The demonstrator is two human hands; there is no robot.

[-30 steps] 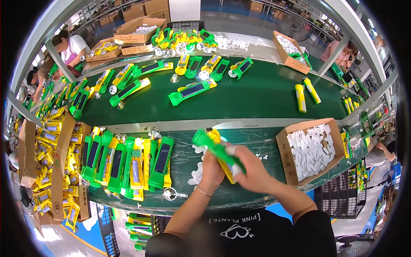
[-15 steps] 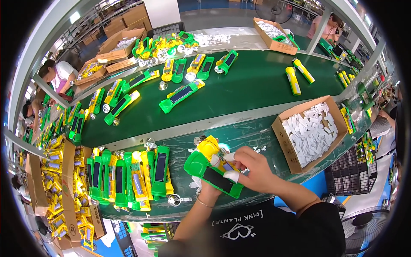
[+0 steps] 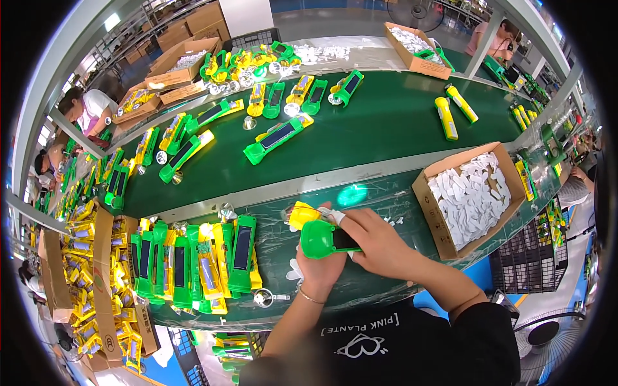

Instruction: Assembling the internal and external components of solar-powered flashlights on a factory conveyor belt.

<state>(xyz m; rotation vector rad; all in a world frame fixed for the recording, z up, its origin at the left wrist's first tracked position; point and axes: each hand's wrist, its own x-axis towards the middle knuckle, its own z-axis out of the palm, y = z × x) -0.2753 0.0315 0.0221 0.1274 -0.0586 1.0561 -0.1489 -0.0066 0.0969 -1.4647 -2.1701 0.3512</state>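
A solar flashlight, its green shell half (image 3: 317,239) beside a yellow half (image 3: 302,215), is held between my two hands above the bench. My left hand (image 3: 320,275) cups it from below, closed around its underside, most of the fingers hidden. From the right, my right hand (image 3: 381,243) grips across the dark solar panel, with white covers on some fingertips. A bright cyan patch of light (image 3: 352,194) falls on the bench just beyond the flashlight. To the left, several green and yellow flashlight halves (image 3: 183,267) lie side by side.
A cardboard box (image 3: 436,222) of white plastic pieces stands at right. Another box (image 3: 103,283) at left holds yellow halves. Beyond a metal rail, the green belt (image 3: 360,138) carries flashlight parts and two yellow flashlights (image 3: 445,119). Other people sit at far left and far right.
The flashlight has turned in my hands, so its halves lie closer together and more level. My right hand has shifted over the solar panel. The cyan patch now shows on the bench.
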